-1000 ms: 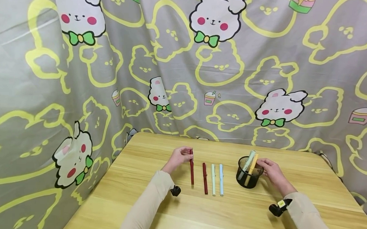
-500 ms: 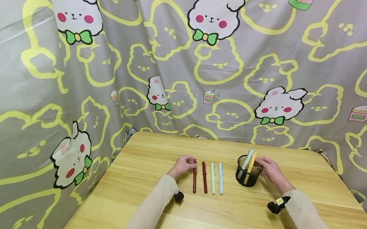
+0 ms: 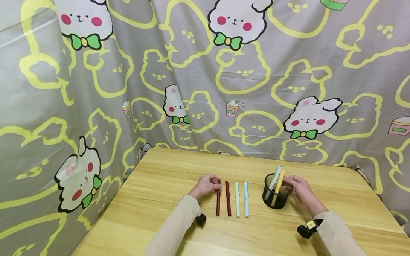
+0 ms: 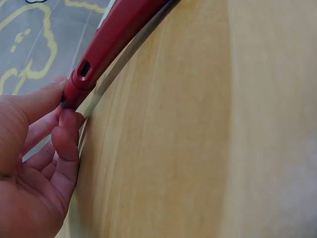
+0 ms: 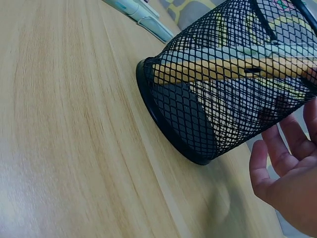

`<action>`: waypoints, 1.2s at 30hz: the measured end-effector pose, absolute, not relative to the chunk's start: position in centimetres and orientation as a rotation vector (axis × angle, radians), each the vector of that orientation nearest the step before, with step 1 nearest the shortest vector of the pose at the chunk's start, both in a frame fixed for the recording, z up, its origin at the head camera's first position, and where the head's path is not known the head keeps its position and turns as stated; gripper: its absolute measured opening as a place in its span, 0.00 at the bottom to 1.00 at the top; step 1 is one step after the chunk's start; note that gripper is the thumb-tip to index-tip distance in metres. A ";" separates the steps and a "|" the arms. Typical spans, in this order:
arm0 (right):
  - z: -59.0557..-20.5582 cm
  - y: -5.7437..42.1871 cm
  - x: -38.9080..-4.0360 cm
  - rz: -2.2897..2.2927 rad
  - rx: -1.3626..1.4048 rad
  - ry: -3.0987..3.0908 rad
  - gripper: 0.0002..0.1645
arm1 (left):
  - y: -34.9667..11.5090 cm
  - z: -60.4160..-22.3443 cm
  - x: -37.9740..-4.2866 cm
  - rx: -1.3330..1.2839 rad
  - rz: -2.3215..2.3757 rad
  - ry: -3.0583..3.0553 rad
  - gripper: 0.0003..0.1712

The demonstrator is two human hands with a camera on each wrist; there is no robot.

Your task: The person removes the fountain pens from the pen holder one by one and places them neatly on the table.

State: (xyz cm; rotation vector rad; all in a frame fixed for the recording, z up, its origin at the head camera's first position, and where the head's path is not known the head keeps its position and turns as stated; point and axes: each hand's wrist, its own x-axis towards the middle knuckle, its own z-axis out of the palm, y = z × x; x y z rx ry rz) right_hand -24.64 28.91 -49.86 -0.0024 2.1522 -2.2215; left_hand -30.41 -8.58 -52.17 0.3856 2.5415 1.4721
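In the head view, my left hand is at the far end of a dark red pen, which lies on the table. The left wrist view shows thumb and fingertips pinching the end of this red pen. To its right lie a second dark red pen, a pale green pen and a light blue pen, side by side. My right hand holds the right rim of a black mesh pen holder. Inside lean a pale green pen and a yellow pen.
The wooden table reaches back to a grey curtain with cartoon prints, which also hangs along the left. Small black cameras sit at both wrists, the left camera close over the tabletop.
My left hand has brought the red pen nearer and to the right, laying it beside the second red pen. My right hand has stayed at the pen holder.
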 end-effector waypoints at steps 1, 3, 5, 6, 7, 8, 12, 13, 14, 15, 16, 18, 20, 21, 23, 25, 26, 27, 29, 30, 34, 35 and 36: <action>-49.9 28.9 -24.6 -2.226 -0.003 2.146 0.10 | -8.6 -52.2 -30.4 0.393 1.476 2.537 0.18; -49.9 28.9 -24.6 -2.223 -0.011 2.144 0.10 | -8.6 -52.1 -30.3 0.403 1.477 2.528 0.18; -49.9 28.8 -24.6 -2.234 0.009 2.142 0.10 | -8.6 -52.0 -30.3 0.416 1.479 2.518 0.18; -50.0 28.8 -24.6 -2.233 0.009 2.139 0.10 | -8.6 -51.9 -30.3 0.424 1.473 2.520 0.18; -50.0 28.8 -24.6 -2.234 0.012 2.137 0.09 | -8.5 -51.9 -30.4 0.429 1.467 2.524 0.18; -50.1 28.8 -24.5 -2.230 0.010 2.138 0.09 | -8.5 -51.9 -30.4 0.436 1.448 2.539 0.18; -50.2 28.9 -24.4 -2.234 0.003 2.138 0.08 | -8.4 -52.0 -30.5 0.451 1.400 2.592 0.17; -50.2 28.8 -24.4 -2.237 -0.001 2.139 0.08 | -8.4 -52.0 -30.5 0.452 1.398 2.598 0.17; -50.2 28.8 -24.4 -2.234 -0.009 2.141 0.08 | -8.4 -52.1 -30.5 0.454 1.401 2.601 0.17; -50.2 28.8 -24.4 -2.236 -0.013 2.141 0.08 | -8.4 -52.1 -30.5 0.449 1.413 2.593 0.17; -50.2 28.8 -24.3 -2.233 -0.022 2.143 0.08 | -8.4 -52.1 -30.5 0.448 1.420 2.590 0.17; -50.3 28.8 -24.3 -2.250 -0.027 2.130 0.08 | -8.4 -52.1 -30.4 0.451 1.437 2.580 0.16; -50.2 28.7 -24.2 -2.269 -0.030 2.115 0.08 | -8.4 -52.0 -30.3 0.454 1.440 2.576 0.16; -50.2 28.7 -24.2 -2.279 -0.030 2.107 0.08 | -8.4 -51.9 -30.2 0.457 1.430 2.581 0.16; -50.2 28.7 -24.2 -2.286 -0.032 2.105 0.08 | -8.4 -51.8 -30.1 0.458 1.408 2.595 0.16; -50.2 28.7 -24.3 -2.288 -0.033 2.108 0.09 | -8.4 -51.6 -30.1 0.461 1.379 2.614 0.16; -50.3 28.8 -24.3 -2.282 -0.032 2.113 0.09 | -8.5 -51.6 -30.1 0.463 1.366 2.624 0.16; -50.3 28.8 -24.3 -2.277 -0.030 2.117 0.09 | -8.5 -51.6 -30.1 0.457 1.358 2.623 0.16; -50.4 28.9 -24.3 -2.267 -0.035 2.121 0.09 | -8.5 -51.6 -30.1 0.463 1.352 2.623 0.16; -50.4 28.9 -24.3 -2.264 -0.033 2.119 0.09 | -8.6 -51.6 -30.1 0.464 1.351 2.620 0.16; -50.4 28.9 -24.2 -2.248 -0.037 2.123 0.10 | -8.6 -51.6 -30.1 0.475 1.345 2.619 0.16; -50.4 28.9 -24.2 -2.257 -0.023 2.124 0.09 | -8.6 -51.6 -30.2 0.477 1.341 2.623 0.16; -50.3 28.9 -24.2 -2.249 -0.032 2.128 0.10 | -8.6 -51.6 -30.2 0.476 1.337 2.627 0.16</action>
